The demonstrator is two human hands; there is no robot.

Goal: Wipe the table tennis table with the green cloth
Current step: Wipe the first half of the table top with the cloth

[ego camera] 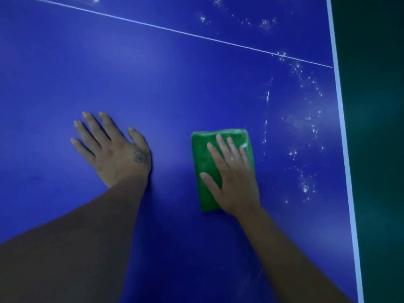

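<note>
The blue table tennis table (pixel 166 84) fills most of the view. A folded green cloth (pixel 203 162) lies flat on it right of centre. My right hand (pixel 234 178) presses down on the cloth with fingers spread, covering its right half. My left hand (pixel 115 149) rests flat on the bare table surface to the left of the cloth, fingers apart, holding nothing. White powdery specks (pixel 306 127) are scattered over the table to the right of the cloth and along the top right.
A thin white line (pixel 175 30) crosses the table diagonally at the top. The white edge stripe (pixel 345 138) marks the table's right side, with dark green floor (pixel 380 149) beyond it.
</note>
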